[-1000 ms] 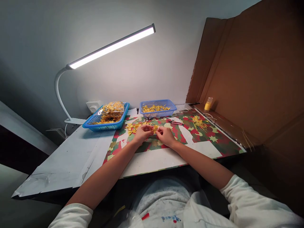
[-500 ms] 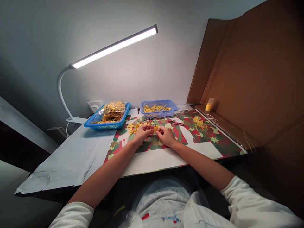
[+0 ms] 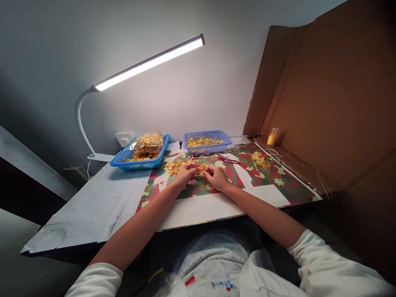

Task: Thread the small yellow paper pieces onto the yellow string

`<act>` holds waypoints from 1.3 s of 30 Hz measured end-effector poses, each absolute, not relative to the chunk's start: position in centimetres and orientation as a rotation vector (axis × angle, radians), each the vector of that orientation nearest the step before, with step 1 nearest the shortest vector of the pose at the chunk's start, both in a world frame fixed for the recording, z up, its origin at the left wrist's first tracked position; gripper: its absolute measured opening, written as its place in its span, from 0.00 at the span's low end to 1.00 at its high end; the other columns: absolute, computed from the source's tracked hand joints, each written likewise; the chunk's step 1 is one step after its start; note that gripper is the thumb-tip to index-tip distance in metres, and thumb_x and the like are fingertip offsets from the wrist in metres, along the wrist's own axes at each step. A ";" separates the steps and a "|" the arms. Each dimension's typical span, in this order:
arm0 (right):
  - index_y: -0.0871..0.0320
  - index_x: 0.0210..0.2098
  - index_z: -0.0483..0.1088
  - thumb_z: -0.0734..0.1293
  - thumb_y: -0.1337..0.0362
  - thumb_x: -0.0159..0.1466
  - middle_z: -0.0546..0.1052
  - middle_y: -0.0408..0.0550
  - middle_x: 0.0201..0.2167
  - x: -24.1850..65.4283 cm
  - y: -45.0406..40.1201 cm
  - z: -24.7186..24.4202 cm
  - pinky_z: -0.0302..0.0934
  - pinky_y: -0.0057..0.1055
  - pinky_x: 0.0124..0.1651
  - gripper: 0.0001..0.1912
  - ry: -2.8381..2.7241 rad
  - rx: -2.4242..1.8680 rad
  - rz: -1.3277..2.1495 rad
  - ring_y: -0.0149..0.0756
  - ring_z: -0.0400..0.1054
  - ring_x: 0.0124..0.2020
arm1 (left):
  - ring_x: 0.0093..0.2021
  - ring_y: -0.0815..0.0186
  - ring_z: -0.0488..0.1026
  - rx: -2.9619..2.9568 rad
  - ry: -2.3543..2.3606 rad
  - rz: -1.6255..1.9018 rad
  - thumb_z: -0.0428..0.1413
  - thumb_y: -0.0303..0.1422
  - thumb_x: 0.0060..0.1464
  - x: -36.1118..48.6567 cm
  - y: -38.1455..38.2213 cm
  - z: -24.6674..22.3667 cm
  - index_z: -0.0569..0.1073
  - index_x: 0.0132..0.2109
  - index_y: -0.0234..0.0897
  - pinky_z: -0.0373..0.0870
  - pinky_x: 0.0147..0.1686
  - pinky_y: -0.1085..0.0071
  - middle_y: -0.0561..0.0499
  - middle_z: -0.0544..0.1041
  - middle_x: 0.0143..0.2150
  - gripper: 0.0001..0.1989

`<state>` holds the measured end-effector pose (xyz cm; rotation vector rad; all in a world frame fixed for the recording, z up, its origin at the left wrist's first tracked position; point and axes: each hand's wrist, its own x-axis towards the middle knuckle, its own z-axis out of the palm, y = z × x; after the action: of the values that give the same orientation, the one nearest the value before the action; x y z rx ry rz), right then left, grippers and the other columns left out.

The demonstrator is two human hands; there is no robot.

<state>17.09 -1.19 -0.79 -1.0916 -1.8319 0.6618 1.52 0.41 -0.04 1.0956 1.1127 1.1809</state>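
My left hand (image 3: pixel 186 175) and my right hand (image 3: pixel 215 177) meet over the camouflage-patterned sheet, fingers pinched around a small yellow ribbon piece (image 3: pixel 202 168), which looks like a bow. The fingers partly hide it. Behind my left hand lies a loose pile of similar yellow ribbon pieces (image 3: pixel 173 167). A pair of pink-handled thread snips (image 3: pixel 229 160) rests beyond my right hand.
A blue basket (image 3: pixel 136 166) with a plastic bag and yellow pieces stands at left, a periwinkle basket (image 3: pixel 206 149) of yellow pieces behind. Tangled yellow threads (image 3: pixel 260 161) and a small yellow-filled bottle (image 3: pixel 272 137) are right, beside cardboard (image 3: pixel 334 99). A lamp (image 3: pixel 148 64) hangs above.
Both hands stay in nearly the same place, still pinching the yellow ribbon piece. The view has shifted very slightly.
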 end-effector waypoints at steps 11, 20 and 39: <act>0.58 0.22 0.65 0.61 0.63 0.59 0.69 0.41 0.18 17.2 -1.1 -0.7 0.54 0.27 0.29 0.10 -1.828 -1.073 0.708 0.30 0.60 0.22 | 0.20 0.75 0.67 1.082 1.082 1.195 0.68 0.35 0.29 1.1 0.8 -0.7 0.73 0.32 0.32 0.67 0.23 0.76 0.54 0.72 0.23 0.19; 0.58 0.22 0.65 0.61 0.63 0.59 0.68 0.41 0.16 17.1 -1.1 -0.7 0.54 0.27 0.28 0.10 -1.800 -1.094 0.746 0.30 0.60 0.21 | 0.20 0.76 0.64 1.085 1.066 1.247 0.67 0.34 0.30 1.5 0.5 -0.7 0.72 0.29 0.33 0.62 0.21 0.78 0.57 0.70 0.22 0.17; 0.58 0.22 0.65 0.62 0.63 0.58 0.70 0.42 0.19 17.1 -0.9 -0.8 0.54 0.27 0.28 0.09 -1.780 -1.090 0.752 0.29 0.61 0.22 | 0.22 0.73 0.64 1.785 1.213 1.164 0.58 0.37 0.42 1.0 0.1 -0.3 0.73 0.28 0.34 0.59 0.21 0.77 0.54 0.71 0.22 0.09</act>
<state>17.06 -0.92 -0.82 -1.0897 -1.7802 0.7518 1.03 0.08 -0.27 1.7848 1.2127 1.1640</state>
